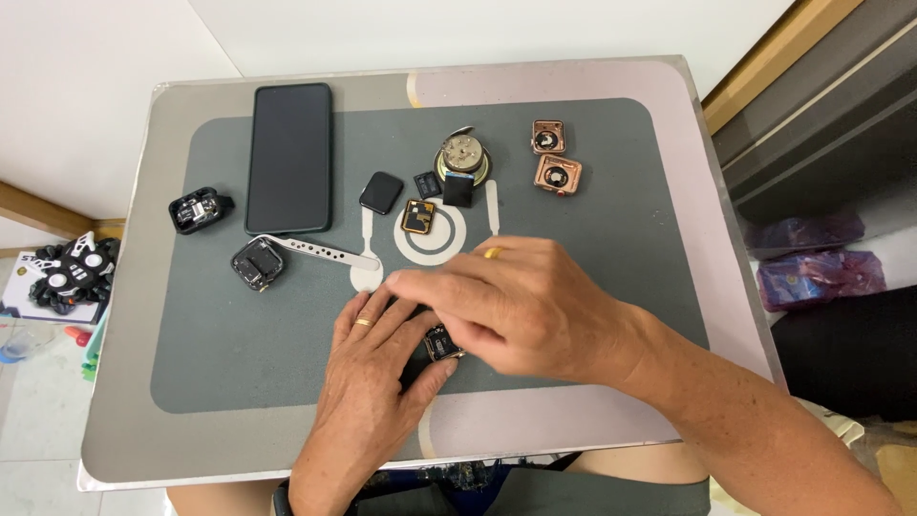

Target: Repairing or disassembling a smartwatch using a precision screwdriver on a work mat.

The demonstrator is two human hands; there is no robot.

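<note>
— Two tones on the work mat (592,172): a dark grey field with a pale border, laid over a small table, white wall behind it and tiled floor to its left.

— What lies around, taking the smartphone (289,158) as the marker?

— Left of the smartphone and a little lower sits a black watch case (200,210). Just below the smartphone's bottom edge, a second black case (257,264) touches a perforated metal pry tool (320,251) that runs off to the right. Right of the smartphone lies a small black screen (381,192), then a gold-edged square module (417,216), then a round metal part (463,156) with a black square against it. Well to the right of the smartphone rest two copper-coloured watch cases (554,158).

— And the hands?

— Below and right of the smartphone, both meet over the mat. The left hand (368,382), ring on one finger, has its fingers curled and its thumb pressed to a small dark watch body (442,342), pinching it. The right hand (521,306) lies across it from the right, fingers together and stretched leftward, hiding most of it.

— How does that body look?

— Dark, squarish, with a bright metallic edge; the rest is covered.
</note>
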